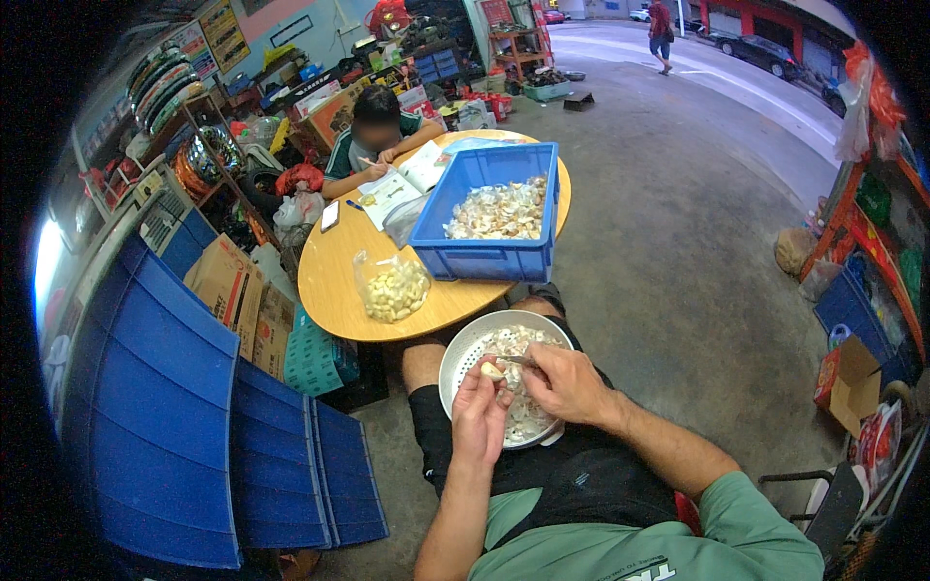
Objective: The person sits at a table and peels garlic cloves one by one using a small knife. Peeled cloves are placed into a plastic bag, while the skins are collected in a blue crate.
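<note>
A garlic clove [492, 371] is pinched between the fingertips of my left hand [477, 412]. My right hand [572, 385] grips a small knife [518, 359], its dark blade pointing at the clove. Both hands are over a metal colander [455, 360] resting on my lap, with garlic skins and pieces [518, 339] inside. Ahead on the round table stands a blue plastic crate [484, 261] holding many garlic cloves in their skins [499, 210]. To its left lies a clear plastic bag [395, 290] of peeled cloves.
Across the round wooden table [339, 261], a person [373, 136] writes in an open book [392, 194]. A phone [330, 215] lies near the table's left edge. Blue panels [165, 416] and cardboard boxes [228, 281] line my left. Shelving [872, 261] stands at right; someone walks outside [661, 34].
</note>
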`<state>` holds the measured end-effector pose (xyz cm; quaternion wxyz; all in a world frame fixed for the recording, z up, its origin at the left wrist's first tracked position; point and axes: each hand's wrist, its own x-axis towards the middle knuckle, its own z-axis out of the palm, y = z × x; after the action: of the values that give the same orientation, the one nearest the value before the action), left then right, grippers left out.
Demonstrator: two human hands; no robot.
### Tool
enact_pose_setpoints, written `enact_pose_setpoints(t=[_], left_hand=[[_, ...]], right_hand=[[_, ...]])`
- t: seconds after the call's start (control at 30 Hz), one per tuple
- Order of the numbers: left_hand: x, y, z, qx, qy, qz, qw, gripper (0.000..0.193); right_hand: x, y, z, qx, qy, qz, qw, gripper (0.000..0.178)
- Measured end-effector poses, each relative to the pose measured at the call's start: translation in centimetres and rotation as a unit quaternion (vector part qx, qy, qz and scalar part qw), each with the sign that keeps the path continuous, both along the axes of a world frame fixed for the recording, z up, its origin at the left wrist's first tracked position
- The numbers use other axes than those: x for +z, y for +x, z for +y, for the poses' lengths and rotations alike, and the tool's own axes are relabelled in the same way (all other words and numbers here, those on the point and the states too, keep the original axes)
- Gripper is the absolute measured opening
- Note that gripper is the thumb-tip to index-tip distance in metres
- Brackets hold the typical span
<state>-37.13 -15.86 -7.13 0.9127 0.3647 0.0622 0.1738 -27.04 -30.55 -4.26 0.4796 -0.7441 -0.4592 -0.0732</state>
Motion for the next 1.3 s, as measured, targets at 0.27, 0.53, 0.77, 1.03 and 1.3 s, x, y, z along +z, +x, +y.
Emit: enact_pose_setpoints(t=[0.27,0.53,0.77,1.03,1.3], left_hand=[[-0.4,-0.3,0.2,-0.052,0.014,-0.018,0.998,0.028],[-1.0,-0.6,0.6,-0.066,0.012,-0.027,0.997,0.034],[-0.7,-0.4,0.4,-0.07,0.015,-0.029,0.997,0.036],[-0.3,-0.8,0.5,-0.06,0.052,-0.012,0.997,0.04],[-0.7,-0.6,0.6,-0.079,0.058,-0.023,0.995,0.039]], right_hand=[[1.8,-0.3,-0.3,0.074,-0.032,-0.01,0.997,0.029],[1.8,-0.4,-0.2,0.065,-0.028,-0.061,0.996,0.029],[0.5,-0.3,-0.1,0.069,-0.004,-0.043,0.997,0.028],[1.4,-0.7,-0.1,0.064,0.002,-0.032,0.997,0.028],[0.5,-0.3,0.0,0.087,0.021,-0.001,0.996,0.028]])
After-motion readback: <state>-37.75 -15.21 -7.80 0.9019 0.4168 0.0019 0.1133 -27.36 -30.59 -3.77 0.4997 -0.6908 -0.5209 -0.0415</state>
